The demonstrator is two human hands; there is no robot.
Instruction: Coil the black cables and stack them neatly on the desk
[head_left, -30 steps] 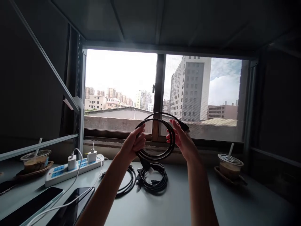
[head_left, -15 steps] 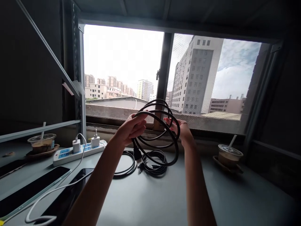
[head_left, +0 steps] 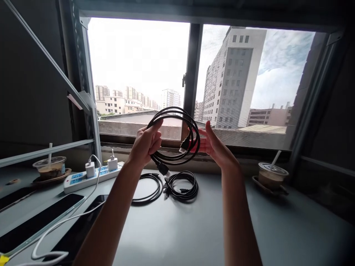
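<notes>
I hold a coiled black cable (head_left: pixel 173 112) up in front of the window, above the grey table (head_left: pixel 194 229). My left hand (head_left: pixel 145 142) is closed around the coil's left side, thumb up. My right hand (head_left: pixel 215 146) touches the coil's right side with fingers mostly stretched out, a connector end by its fingertips. Another plug end hangs below my left hand. Two more coiled black cables (head_left: pixel 181 186) lie on the table just beneath.
A white power strip (head_left: pixel 91 174) with two chargers sits at the left, white cords running to phones (head_left: pixel 36 221) lying flat. Drink cups with straws stand at far left (head_left: pixel 50 168) and at right (head_left: pixel 271 175). A metal shelf frame (head_left: pixel 88 107) rises at left.
The coil has tightened into a smaller loop and risen slightly. My right hand has opened out against its right side. The view has tilted a little further down.
</notes>
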